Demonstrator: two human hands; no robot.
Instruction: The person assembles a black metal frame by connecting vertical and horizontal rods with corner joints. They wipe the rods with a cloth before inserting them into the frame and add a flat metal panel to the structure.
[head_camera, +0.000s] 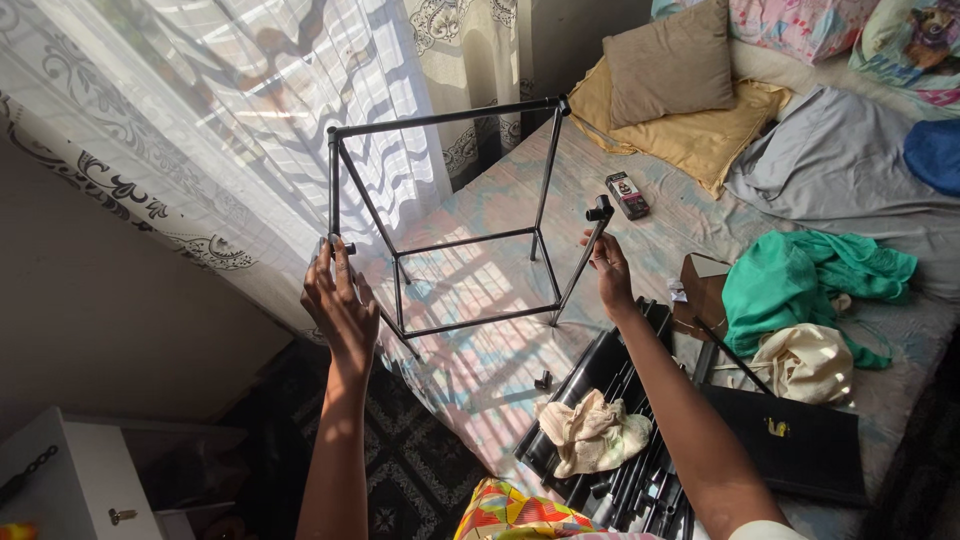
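A black, thin-tubed metal cube frame (440, 215) is standing on the patterned bed (500, 330). The left hand (340, 300) is pressing its corner joint, fingers spread apart; the right hand (610, 270) is clamping fingers around one leaning tube. A cream crumpled cloth (590, 430) is lying nearby.

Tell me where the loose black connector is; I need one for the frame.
In the head view the small black connector lies on the bed, lower centre, just left of the cream cloth and below the frame.
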